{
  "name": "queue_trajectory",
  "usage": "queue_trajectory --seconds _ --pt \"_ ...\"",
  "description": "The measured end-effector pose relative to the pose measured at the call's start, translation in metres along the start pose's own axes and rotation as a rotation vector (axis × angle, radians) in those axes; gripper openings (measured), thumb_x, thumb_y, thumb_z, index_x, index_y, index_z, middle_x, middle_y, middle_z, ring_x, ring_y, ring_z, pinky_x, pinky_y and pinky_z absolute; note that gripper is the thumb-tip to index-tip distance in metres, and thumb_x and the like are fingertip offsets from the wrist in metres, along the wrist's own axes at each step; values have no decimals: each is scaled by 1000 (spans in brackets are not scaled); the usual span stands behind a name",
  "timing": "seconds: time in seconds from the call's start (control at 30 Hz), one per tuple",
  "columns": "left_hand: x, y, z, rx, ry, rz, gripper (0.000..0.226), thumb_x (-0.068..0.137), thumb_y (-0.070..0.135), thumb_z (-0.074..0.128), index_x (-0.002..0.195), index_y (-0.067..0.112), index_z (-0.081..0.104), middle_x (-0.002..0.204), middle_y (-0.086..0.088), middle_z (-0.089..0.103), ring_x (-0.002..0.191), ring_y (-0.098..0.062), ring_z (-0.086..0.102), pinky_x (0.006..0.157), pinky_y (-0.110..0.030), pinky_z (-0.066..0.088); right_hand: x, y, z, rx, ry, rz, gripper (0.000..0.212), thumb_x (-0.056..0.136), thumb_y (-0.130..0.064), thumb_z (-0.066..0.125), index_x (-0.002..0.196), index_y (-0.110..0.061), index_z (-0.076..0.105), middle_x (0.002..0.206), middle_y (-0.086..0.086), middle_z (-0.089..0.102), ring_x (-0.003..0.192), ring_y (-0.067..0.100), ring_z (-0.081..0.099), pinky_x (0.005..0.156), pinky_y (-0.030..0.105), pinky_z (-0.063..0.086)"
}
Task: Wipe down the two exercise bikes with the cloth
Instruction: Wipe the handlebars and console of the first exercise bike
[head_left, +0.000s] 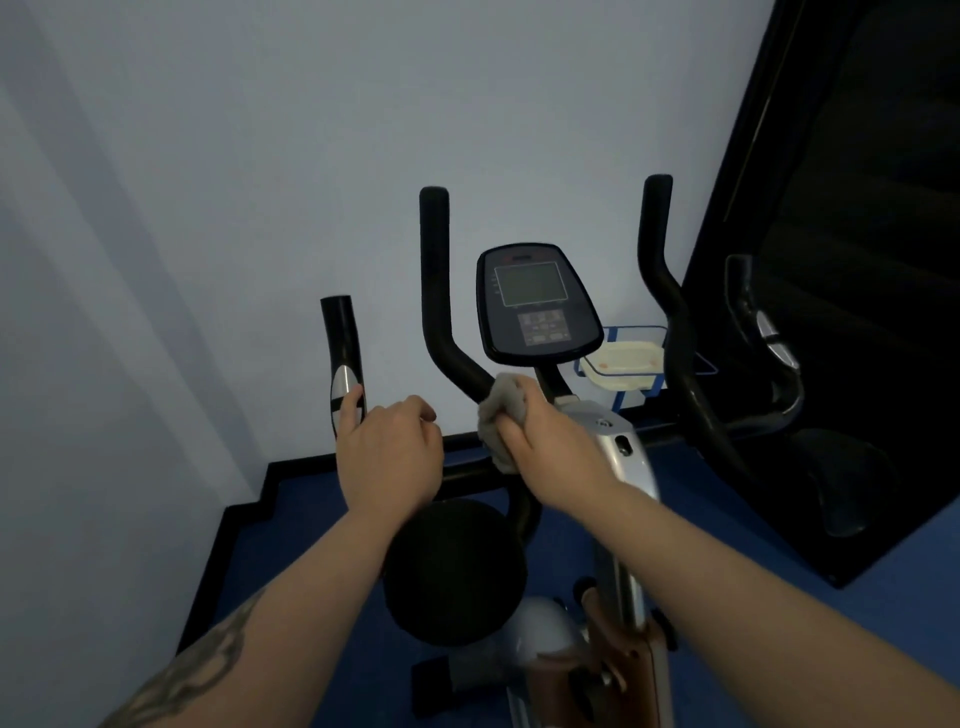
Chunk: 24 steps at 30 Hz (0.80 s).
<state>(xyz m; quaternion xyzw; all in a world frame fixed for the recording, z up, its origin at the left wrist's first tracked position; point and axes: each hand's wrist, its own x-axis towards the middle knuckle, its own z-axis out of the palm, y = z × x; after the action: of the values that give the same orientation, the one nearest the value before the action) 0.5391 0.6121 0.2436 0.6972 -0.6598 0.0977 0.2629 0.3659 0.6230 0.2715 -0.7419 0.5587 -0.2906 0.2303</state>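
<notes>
Right hand (540, 441), nearest, fingers curled round grey cloth (503, 415), pressed to handlebar (457, 358) bend under console (537, 304) of exercise bike (618, 457) for wiping. Left hand (389, 452) curled round side grip (343, 358), likely steadying frame.

Bare, sleeveless forearms; dark tattoo (197, 670) along the left one.
</notes>
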Motion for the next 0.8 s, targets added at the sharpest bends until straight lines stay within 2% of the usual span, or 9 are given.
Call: queue_trajectory --seconds 0.07,0.13,0.2,0.3,0.4,0.5,0.63,0.7,0.8 --pt "0 0 -1 -17 2 -2 26 91 25 45 92 25 71 66 9 65 72 -9 62 120 -32 6 -8 -2 5 155 25 -20 18 100 -28 39 116 -27 47 96 2 64 82 22 63 78 48 52" --pt "-1 0 -3 -36 -1 -1 26 92 24 45 93 24 71 66 8 65 72 -9 62 121 -32 5 -26 6 4 169 24 -68 30 99 -19 43 128 -27 47 104 2 61 90 18 62 83 46 52" --pt "-3 0 -3 -73 8 -1 25 92 20 46 94 22 71 66 8 65 72 -9 61 121 -31 5 -43 15 -1 129 -18 -117 53 98 -7 45 144 -32 38 128 -6 52 113 6 53 100 34 45" --pt "-4 -2 -4 -247 75 -24 24 90 7 51 96 19 72 78 7 68 79 -12 62 119 -34 19 -47 7 -9 284 17 -194 64 94 5 46 141 -37 38 136 -21 45 124 -12 41 109 19 36" --pt "-6 -10 -9 -624 207 -94 39 85 -11 47 105 16 68 111 6 65 111 -13 56 107 -39 40 -24 -22 -7 436 1 -242 54 98 -6 50 145 -31 39 142 -18 46 130 -7 41 107 15 36" --pt "-7 -28 -19 -718 245 -39 52 86 -19 38 120 12 62 143 7 43 141 -12 31 117 -23 25 8 -47 2 177 -296 -148 55 99 -27 51 150 -31 31 150 -6 40 136 11 39 112 30 34" --pt "-1 -70 -20 -740 23 -12 48 101 -4 37 143 18 45 157 8 26 147 -4 16 121 -28 17 26 -49 26 -470 -683 -134 59 98 -52 40 150 -30 25 148 6 43 131 28 43 108 41 35" --pt "0 -86 -23 -828 -146 23 45 104 9 39 148 22 38 158 10 24 143 6 19 118 -19 19 35 -56 40 -448 -695 -61 57 97 -57 35 143 -22 34 140 9 50 123 30 50 102 40 39" --pt "9 -102 -29 -816 -206 68 43 103 12 43 145 24 44 154 14 33 135 15 27 106 -2 21 50 -76 63 -190 -730 10 57 100 -52 34 143 -15 36 142 9 48 129 27 46 109 38 34"
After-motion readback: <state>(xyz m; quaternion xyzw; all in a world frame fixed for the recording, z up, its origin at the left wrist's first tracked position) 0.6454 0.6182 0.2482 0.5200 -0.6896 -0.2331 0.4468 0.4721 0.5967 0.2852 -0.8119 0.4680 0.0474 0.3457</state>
